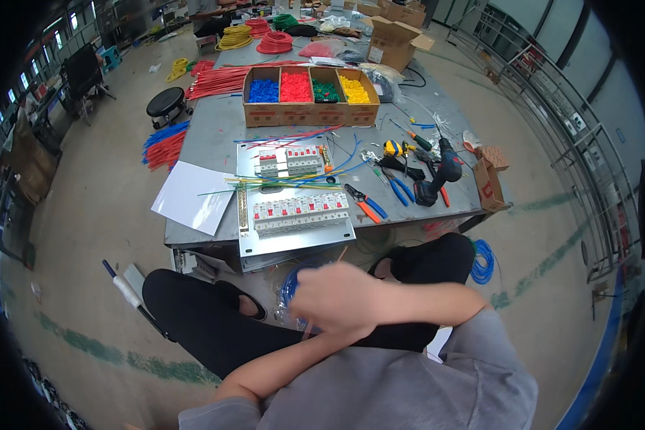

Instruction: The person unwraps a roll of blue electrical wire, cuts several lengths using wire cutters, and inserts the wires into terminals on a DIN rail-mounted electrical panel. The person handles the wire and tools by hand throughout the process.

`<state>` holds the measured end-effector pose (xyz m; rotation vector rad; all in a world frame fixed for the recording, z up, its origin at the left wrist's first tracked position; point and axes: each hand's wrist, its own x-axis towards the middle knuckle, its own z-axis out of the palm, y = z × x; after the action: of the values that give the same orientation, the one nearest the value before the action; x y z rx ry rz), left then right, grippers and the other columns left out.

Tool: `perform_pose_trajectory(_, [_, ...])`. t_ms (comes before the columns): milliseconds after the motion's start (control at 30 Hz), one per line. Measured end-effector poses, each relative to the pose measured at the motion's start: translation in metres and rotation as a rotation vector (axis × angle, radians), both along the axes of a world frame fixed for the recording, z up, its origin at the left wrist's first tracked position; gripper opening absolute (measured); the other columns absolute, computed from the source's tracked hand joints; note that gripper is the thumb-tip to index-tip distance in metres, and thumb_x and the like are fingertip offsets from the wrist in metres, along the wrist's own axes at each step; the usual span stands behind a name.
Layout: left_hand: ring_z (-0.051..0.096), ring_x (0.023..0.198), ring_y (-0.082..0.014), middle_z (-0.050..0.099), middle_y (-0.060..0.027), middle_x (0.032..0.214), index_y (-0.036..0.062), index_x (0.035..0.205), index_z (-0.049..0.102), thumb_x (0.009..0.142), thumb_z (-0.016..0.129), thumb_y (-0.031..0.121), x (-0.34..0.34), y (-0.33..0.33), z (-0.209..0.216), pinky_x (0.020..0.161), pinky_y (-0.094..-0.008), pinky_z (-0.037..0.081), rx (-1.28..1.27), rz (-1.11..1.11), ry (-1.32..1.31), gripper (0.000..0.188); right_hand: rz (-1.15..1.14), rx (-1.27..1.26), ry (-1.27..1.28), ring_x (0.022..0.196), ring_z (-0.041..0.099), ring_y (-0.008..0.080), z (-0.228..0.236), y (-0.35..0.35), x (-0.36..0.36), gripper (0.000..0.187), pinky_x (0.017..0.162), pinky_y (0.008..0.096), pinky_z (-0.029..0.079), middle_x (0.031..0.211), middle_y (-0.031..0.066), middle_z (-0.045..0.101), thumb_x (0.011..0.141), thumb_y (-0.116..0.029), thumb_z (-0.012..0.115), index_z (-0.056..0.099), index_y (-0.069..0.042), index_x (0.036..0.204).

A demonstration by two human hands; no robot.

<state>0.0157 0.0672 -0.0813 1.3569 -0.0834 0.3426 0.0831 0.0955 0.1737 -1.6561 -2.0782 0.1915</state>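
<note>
My right hand (340, 295) is curled in front of my lap, blurred by motion. A thin orange-brown strip (343, 254) shows just above it, but what the fingers hold is hidden. My left hand (347, 334) crosses beneath the right wrist, its fingers out of sight. Beyond them, at the table's near edge, lies a metal mounting plate (297, 244). Its front row of circuit breakers (301, 211) has red switches; a shorter breaker row (290, 160) sits behind. Loose green, yellow and blue wires (287, 183) stretch across the plate between the rows.
On the grey table (215, 147) stands a divided cardboard box (312, 115) of coloured caps. Wire strippers (366, 203), blue-handled pliers (399, 188) and a cordless drill (441, 172) lie right. White paper (195, 197) overhangs the left edge. A stool (166, 104) stands left; blue wire (483, 261) lies coiled on the floor.
</note>
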Motion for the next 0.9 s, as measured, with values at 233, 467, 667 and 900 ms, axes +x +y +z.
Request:
perform_pose_trajectory(233, [0.053, 0.061, -0.0263, 0.052, -0.0081, 0.069, 0.0067, 0.089, 0.053, 0.116, 0.039, 0.035, -0.034, -0.004, 0.106, 0.060, -0.0400, 0.043, 0.055, -0.119, 0.115, 0.042, -0.386, 0.058, 1.269, 0.051, 0.040, 0.0087, 0.064, 0.002, 0.098, 0.023, 0.051, 0.0281, 0.032, 0.058, -0.0040, 0.046, 0.105, -0.024, 0.058, 0.070, -0.004, 0.103])
perform_pose_trajectory(467, [0.065, 0.064, -0.0426, 0.063, -0.0189, 0.066, 0.0055, 0.076, 0.060, 0.105, 0.058, 0.024, -0.098, 0.057, 0.078, 0.057, -0.0529, 0.048, 0.714, 0.119, 0.063, 0.035, -0.198, 0.827, 1.599, 0.064, 0.032, 0.0085, 0.112, -0.129, 0.177, 0.015, 0.054, 0.0273, 0.027, 0.066, -0.0074, 0.030, 0.108, -0.019, 0.054, 0.063, -0.008, 0.103])
perform_pose_trajectory(667, [0.065, 0.059, -0.0382, 0.061, -0.0152, 0.061, 0.0064, 0.072, 0.058, 0.103, 0.062, 0.024, -0.104, 0.065, 0.084, 0.054, -0.0485, 0.048, 0.779, 0.120, -0.035, 0.036, -1.088, 0.207, 1.065, 0.057, 0.034, 0.0031, 0.020, -0.158, 0.109, 0.046, 0.048, 0.0237, 0.024, 0.073, -0.0091, 0.045, 0.112, -0.048, 0.050, 0.075, -0.009, 0.110])
perform_pose_trajectory(900, [0.062, 0.059, -0.0405, 0.058, -0.0171, 0.062, 0.0059, 0.071, 0.054, 0.102, 0.062, 0.018, -0.107, 0.059, 0.090, 0.055, -0.0490, 0.047, 0.818, 0.019, -0.024, 0.034, -0.568, 0.354, 1.760, 0.068, 0.039, 0.0073, -0.042, -0.105, 0.061, 0.039, 0.052, 0.0237, 0.029, 0.083, -0.0011, 0.049, 0.114, -0.041, 0.050, 0.064, -0.005, 0.119])
